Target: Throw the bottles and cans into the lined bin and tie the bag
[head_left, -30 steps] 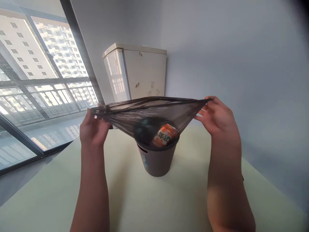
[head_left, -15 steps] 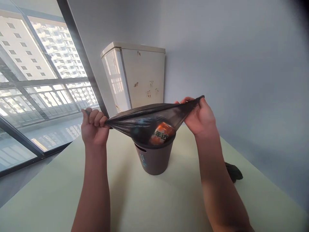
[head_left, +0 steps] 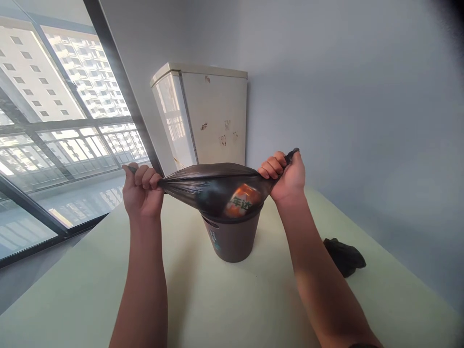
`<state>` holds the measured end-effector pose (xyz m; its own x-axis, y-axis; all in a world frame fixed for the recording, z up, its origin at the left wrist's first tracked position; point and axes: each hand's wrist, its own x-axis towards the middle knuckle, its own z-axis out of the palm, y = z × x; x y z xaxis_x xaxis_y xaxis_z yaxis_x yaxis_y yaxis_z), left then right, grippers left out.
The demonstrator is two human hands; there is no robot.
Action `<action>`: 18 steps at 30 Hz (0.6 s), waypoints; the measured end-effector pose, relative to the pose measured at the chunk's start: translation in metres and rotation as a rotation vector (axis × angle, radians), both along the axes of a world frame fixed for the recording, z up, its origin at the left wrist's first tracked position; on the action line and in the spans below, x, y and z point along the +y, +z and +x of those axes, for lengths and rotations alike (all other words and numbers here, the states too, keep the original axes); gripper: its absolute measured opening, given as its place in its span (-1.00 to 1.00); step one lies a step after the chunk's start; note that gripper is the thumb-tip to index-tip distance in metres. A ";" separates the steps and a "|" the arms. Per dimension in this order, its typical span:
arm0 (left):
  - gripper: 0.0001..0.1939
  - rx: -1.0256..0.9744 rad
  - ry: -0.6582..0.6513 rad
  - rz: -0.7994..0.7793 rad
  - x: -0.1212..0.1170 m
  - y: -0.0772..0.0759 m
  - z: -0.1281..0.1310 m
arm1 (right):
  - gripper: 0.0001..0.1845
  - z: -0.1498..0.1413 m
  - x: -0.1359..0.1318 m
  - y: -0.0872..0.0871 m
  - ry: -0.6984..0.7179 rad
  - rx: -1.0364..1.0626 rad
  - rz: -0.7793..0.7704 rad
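Note:
A thin black garbage bag (head_left: 217, 173) is stretched sideways above a grey-brown trash can (head_left: 234, 241) standing on the pale table. My left hand (head_left: 144, 188) is closed in a fist around one gathered end of the bag. Around the opposite end, my right hand (head_left: 284, 176) is wrapped, with a twisted tip poking out above the thumb. Through the film shows an orange and white package (head_left: 242, 200) with dark green lettering, near the can's rim. Other contents look dark and cannot be made out.
A crumpled black plastic bag (head_left: 344, 256) lies on the pale green table (head_left: 224, 304), beside my right forearm. Behind the table stands a white refrigerator (head_left: 213, 113) with rust-coloured spots. A glass window wall (head_left: 65, 130) is on the left.
My right hand has moved slightly left and its fingers have closed round the bag's end. The film has drawn in tighter over the can. My left hand has stayed nearly still.

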<state>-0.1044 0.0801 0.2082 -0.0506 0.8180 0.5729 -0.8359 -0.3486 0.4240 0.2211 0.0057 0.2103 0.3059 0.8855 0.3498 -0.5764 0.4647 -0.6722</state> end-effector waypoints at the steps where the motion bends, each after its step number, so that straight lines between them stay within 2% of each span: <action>1: -0.68 0.004 0.004 0.004 -0.001 0.000 -0.001 | -0.28 0.000 -0.001 0.000 0.007 -0.005 0.033; 9: -0.68 -0.031 -0.015 0.003 0.003 -0.002 0.002 | -0.28 0.001 -0.006 0.005 -0.124 -0.140 0.036; 13: -0.67 0.016 0.062 -0.013 0.005 -0.005 0.010 | -0.36 0.002 -0.003 0.004 -0.156 -0.138 0.100; 16: -0.50 0.126 0.148 -0.042 0.004 -0.010 0.015 | -0.44 0.008 -0.001 0.002 -0.225 -0.220 0.108; 18: -0.37 0.189 0.149 -0.040 0.007 -0.018 0.016 | -0.49 0.015 -0.001 0.001 -0.276 -0.318 0.104</action>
<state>-0.0881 0.0875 0.1903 -0.0668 0.8316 0.5513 -0.6810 -0.4418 0.5840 0.2363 0.0043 0.2111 0.3889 0.7407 0.5478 -0.1933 0.6470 -0.7376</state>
